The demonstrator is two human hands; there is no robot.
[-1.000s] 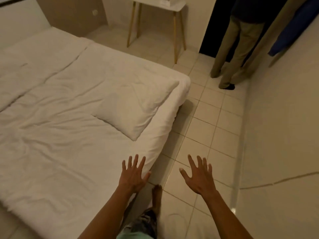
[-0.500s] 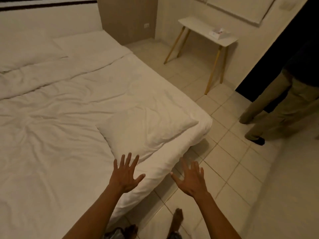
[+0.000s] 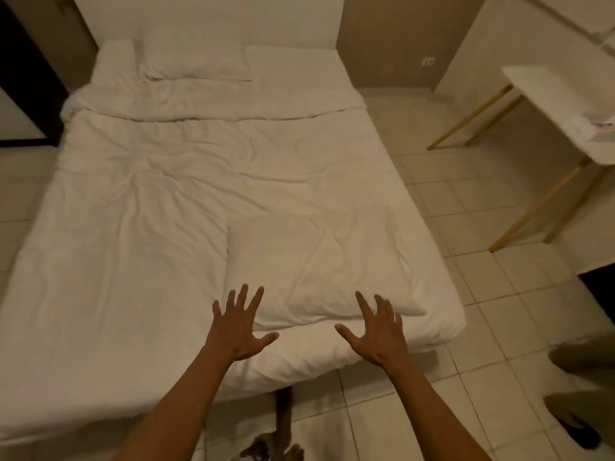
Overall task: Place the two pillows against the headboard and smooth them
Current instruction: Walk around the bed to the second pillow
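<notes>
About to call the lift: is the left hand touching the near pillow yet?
Cannot tell. In the head view the left hand, fingers spread, overlaps the near pillow at its left corner, but from above neither contact nor gap shows.

The bed (image 3: pixel 149 244) top lies open between the near pillow (image 3: pixel 319 264) and the headboard (image 3: pixel 206 18), with only wrinkled cover across it. On the right, tiled floor (image 3: pixel 442 201) gives a free passage, narrowed by the white surface (image 3: pixel 559 104) on slanted wooden legs (image 3: pixel 539 207).
</notes>
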